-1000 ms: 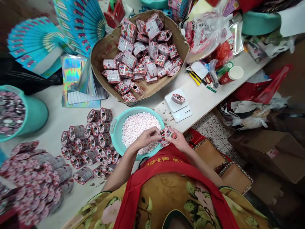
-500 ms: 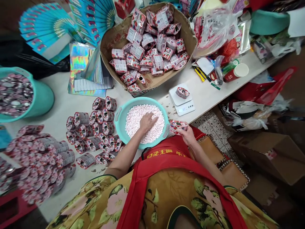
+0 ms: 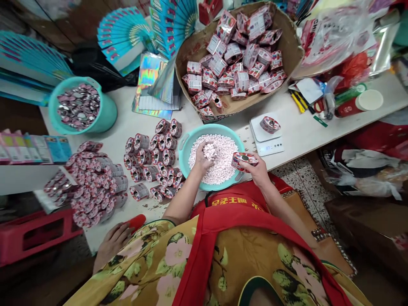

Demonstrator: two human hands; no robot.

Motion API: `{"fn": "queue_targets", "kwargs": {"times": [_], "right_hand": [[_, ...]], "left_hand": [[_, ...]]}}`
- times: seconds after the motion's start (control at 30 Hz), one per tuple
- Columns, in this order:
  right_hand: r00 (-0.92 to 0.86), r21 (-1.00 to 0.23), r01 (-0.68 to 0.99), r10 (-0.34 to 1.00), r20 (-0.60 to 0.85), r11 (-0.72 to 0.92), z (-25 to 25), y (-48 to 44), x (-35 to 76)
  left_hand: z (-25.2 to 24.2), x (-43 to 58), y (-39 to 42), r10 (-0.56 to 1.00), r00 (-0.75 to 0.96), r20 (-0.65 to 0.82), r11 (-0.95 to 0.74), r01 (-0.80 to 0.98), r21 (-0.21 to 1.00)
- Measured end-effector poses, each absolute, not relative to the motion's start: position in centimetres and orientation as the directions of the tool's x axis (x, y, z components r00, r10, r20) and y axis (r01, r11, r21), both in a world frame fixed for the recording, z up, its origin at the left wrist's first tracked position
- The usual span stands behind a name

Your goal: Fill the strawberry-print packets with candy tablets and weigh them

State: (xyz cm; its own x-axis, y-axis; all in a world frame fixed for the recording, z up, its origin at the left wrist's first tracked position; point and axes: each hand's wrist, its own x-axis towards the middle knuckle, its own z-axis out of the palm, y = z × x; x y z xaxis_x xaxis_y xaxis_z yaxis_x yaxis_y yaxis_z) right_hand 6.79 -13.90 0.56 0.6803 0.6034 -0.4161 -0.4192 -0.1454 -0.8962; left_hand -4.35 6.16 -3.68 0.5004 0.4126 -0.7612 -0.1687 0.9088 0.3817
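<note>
My left hand (image 3: 202,158) is over the turquoise basin (image 3: 184,163), palm up, with its fingers cupped around a heap of small pale candies (image 3: 210,151). More of these candies fill the basin. At its right rim, my right hand (image 3: 259,170) grips a small red-and-white printed container (image 3: 245,160) with a dark opening facing up. A similar container (image 3: 270,124) sits on a white digital scale (image 3: 269,146) just beyond. Left of the basin stand several stacked printed containers (image 3: 156,157), their openings facing sideways.
A cardboard box (image 3: 288,59) full of printed containers stands behind the basin. A turquoise bucket (image 3: 110,111) of shiny round pieces and a large pile of containers (image 3: 94,187) are at left. Another person's hand (image 3: 114,240) rests near the table's front edge.
My left hand has turned from palm down on the candies to palm up, lifting a handful. My right hand has brought its container over the basin's rim. The view has swung left.
</note>
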Motion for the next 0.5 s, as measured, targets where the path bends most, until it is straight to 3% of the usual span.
{"fn": "queue_targets", "kwargs": {"times": [0.27,0.37,0.5], "right_hand": [[0.676,-0.917,-0.33,0.622,-0.396,-0.225,0.4,-13.0,6.3],[0.682,-0.931,-0.201,0.638,-0.357,-0.305,0.2,-12.1,6.1],[0.635,-0.936,0.141,0.755,-0.164,-0.322,-0.2,-9.5,5.2]], "left_hand": [[-3.4,-3.6,6.5,0.354,0.533,-0.768,0.934,-0.155,0.323],[-0.9,-3.5,6.4,0.403,0.597,-0.694,0.904,-0.145,0.401],[2.3,-2.8,5.1,0.57,0.611,-0.549,0.789,-0.218,0.575]]}}
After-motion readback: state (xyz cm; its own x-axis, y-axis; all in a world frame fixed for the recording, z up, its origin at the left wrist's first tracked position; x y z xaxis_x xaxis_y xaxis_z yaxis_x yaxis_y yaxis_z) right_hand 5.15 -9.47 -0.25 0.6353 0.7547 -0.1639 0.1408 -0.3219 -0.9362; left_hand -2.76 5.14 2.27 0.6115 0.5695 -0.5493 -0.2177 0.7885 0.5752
